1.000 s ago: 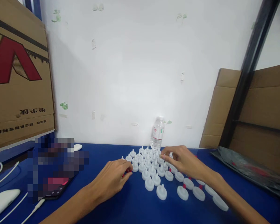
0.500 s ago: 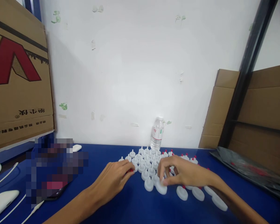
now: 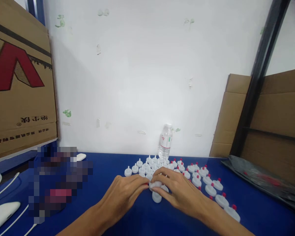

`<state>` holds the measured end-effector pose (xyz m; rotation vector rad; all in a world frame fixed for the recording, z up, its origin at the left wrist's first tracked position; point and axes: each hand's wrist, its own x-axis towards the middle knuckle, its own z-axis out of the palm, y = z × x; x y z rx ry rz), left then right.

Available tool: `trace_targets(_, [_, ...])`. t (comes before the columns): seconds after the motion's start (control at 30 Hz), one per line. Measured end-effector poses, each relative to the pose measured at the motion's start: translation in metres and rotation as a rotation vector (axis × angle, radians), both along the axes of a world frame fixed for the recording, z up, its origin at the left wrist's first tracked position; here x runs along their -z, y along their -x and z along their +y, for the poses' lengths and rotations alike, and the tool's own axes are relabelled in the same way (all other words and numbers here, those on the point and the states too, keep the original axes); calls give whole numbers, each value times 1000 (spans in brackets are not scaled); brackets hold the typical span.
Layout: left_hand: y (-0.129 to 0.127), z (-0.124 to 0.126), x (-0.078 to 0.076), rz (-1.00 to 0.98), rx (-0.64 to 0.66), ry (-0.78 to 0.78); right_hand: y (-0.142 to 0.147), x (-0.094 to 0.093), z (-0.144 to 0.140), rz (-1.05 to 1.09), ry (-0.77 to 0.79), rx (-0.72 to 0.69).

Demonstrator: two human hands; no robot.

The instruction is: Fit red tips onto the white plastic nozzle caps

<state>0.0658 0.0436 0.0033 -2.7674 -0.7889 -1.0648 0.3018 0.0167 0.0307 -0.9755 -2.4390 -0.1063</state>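
My left hand (image 3: 126, 190) pinches a small red cap (image 3: 147, 184) between thumb and fingertips. Facing it, my right hand (image 3: 175, 188) grips a round white plastic nozzle lid (image 3: 155, 186) by its rim, the lid tilted toward the red cap. Whether cap and spout touch is hidden by the fingers. Just below the hands stands a white nozzle lid (image 3: 156, 197), its top partly covered. Behind the hands cluster several bare-spouted lids (image 3: 135, 169). To the right, several more lids (image 3: 210, 189) carry red caps on their spouts.
A clear water bottle (image 3: 165, 141) stands against the white wall. Left are a printed cardboard box (image 3: 22, 98), white cables and a white device (image 3: 3, 213), beside a pixelated patch. Right, a dark plastic bag (image 3: 263, 180) lies before cardboard sheets (image 3: 232, 114).
My right hand has moved left with a white nozzle lid, close to my left hand. My left hand has shifted slightly right, still pinching the red cap.
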Motion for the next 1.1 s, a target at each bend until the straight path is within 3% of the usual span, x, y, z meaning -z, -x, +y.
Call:
trace_targets(0.23, [-3, -5, -3, -52, 36, -28, 1, 4, -2, -19, -72, 49])
trace_targets(0.47, [-3, -6, -2, -11, -11, -35, 3, 6, -4, -99, -171, 115])
trace_targets(1.1, [-5, -11, 1, -108, 18, -37, 7, 5, -10, 24, -49, 95])
